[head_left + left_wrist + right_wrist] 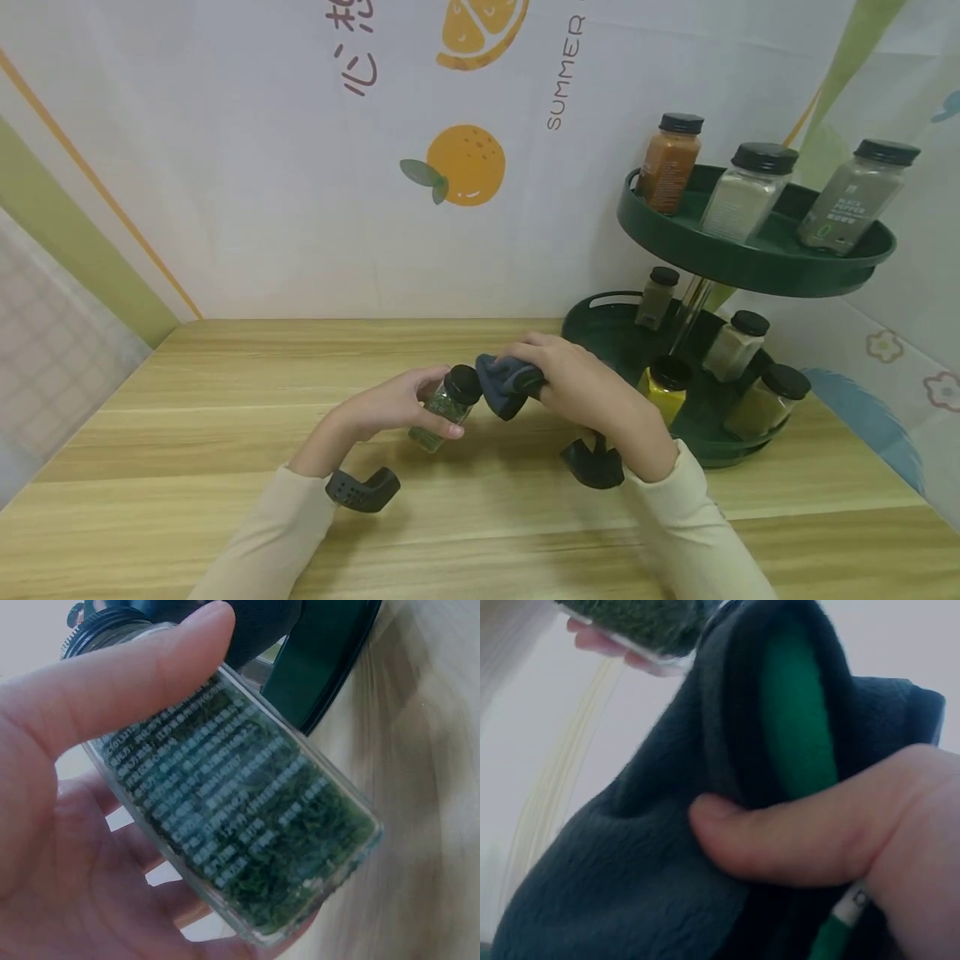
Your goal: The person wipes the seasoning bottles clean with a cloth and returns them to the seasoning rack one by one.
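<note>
My left hand (382, 410) holds a small glass jar (442, 414) of dried green herbs, tilted, with its black lid (462, 384) toward the right. White print covers the near side of the jar in the left wrist view, and the thumb lies across it near the lid. My right hand (588, 387) grips a bunched dark blue-grey cloth (497, 382) right at the lid. The right wrist view shows the thumb pressing on the cloth's fold, a green patch (799, 712) inside it, and a green strip with a white band (851, 904) below the thumb.
At the right stands a two-tier dark green rack (757, 262). An orange-brown jar (670, 171), a pale jar (742, 200) and a black pepper jar (851, 204) stand on top. Several more jars, one yellow (663, 396), sit below. A printed curtain (300, 208) hangs behind the wooden table (187, 433).
</note>
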The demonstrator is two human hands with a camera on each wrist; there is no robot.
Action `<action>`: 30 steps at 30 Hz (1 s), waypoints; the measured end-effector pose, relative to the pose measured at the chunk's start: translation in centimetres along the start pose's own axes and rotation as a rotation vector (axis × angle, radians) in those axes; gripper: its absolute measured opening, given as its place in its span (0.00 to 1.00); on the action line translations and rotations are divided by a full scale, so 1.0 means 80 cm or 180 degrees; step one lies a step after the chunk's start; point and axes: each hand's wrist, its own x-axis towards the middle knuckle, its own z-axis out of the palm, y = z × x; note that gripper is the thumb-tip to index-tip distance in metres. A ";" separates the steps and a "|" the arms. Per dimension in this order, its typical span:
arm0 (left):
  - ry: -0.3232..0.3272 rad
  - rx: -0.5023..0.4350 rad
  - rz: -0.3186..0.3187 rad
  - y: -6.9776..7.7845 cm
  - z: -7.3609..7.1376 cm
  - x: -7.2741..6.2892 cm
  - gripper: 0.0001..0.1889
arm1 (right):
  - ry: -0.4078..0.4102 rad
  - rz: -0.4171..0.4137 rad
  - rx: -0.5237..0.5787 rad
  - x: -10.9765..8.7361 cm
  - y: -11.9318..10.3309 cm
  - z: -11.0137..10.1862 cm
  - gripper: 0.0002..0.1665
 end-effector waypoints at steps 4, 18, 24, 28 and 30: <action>0.0056 -0.0012 0.0050 0.002 -0.002 -0.002 0.27 | 0.0070 0.0033 -0.0104 0.000 0.002 0.000 0.31; 0.0070 0.0122 0.0105 0.005 0.002 -0.001 0.32 | 0.0457 -0.0613 0.0309 -0.002 -0.018 -0.001 0.40; 0.0059 0.0153 0.0100 0.004 0.002 0.000 0.33 | 0.0292 -0.0520 0.0248 -0.002 -0.021 0.002 0.39; 0.0050 0.0186 0.0082 0.004 0.002 -0.001 0.33 | 0.0258 -0.0464 0.0215 -0.001 -0.019 0.001 0.36; 0.0045 0.0174 0.0096 0.004 0.002 -0.001 0.34 | 0.0238 -0.0429 0.0198 -0.001 -0.018 0.001 0.36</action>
